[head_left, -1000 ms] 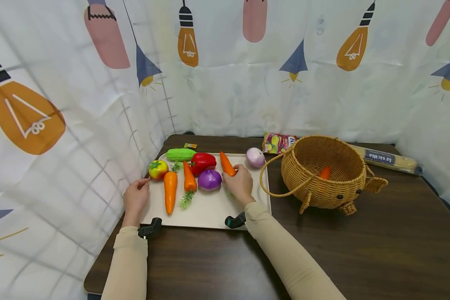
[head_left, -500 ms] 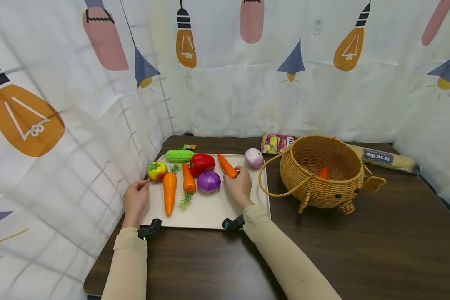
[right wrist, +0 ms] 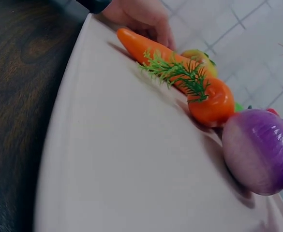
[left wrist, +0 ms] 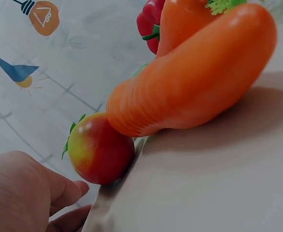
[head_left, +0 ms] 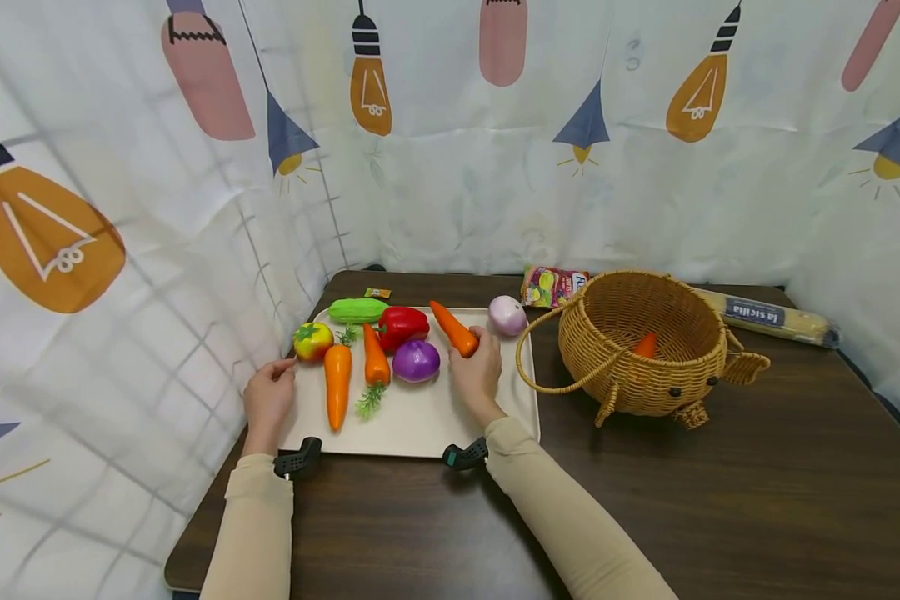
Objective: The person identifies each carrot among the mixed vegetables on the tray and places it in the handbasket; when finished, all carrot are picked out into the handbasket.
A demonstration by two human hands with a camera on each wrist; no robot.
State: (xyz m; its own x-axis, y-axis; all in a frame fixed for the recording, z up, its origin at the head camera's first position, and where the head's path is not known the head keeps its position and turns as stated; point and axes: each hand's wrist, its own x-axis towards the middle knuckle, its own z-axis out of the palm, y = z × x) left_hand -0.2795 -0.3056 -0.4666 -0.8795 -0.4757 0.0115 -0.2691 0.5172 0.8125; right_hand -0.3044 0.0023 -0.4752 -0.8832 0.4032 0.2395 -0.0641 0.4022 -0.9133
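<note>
On the cream tray point(head_left: 420, 429), my right hand point(head_left: 480, 375) grips an orange carrot point(head_left: 452, 327) by its near end, the narrow tip pointing away and left. My left hand point(head_left: 268, 402) holds the tray's left edge between thumb and fingers, close to a red-yellow tomato point(left wrist: 100, 149). Two more carrots lie side by side: a longer one point(head_left: 338, 387) and a shorter one point(head_left: 377, 357) with its green leaves toward me. A purple onion point(head_left: 416, 361), a red bell pepper point(head_left: 402, 328) and a green bumpy vegetable point(head_left: 357, 311) are near them. The right wrist view does not show the right hand.
A pale onion point(head_left: 507, 316) sits at the tray's back right corner. Right of the tray stands a wicker basket point(head_left: 607, 367) with an orange piece inside, its handle leaning toward the tray. Behind are a snack bag point(head_left: 553, 287), a pasta packet point(head_left: 772, 316) and a small wrapper point(head_left: 377, 292).
The carrot in my right hand has turned slightly, its tip swinging left. My left hand stays at the tray's edge, and the head view has shifted a little.
</note>
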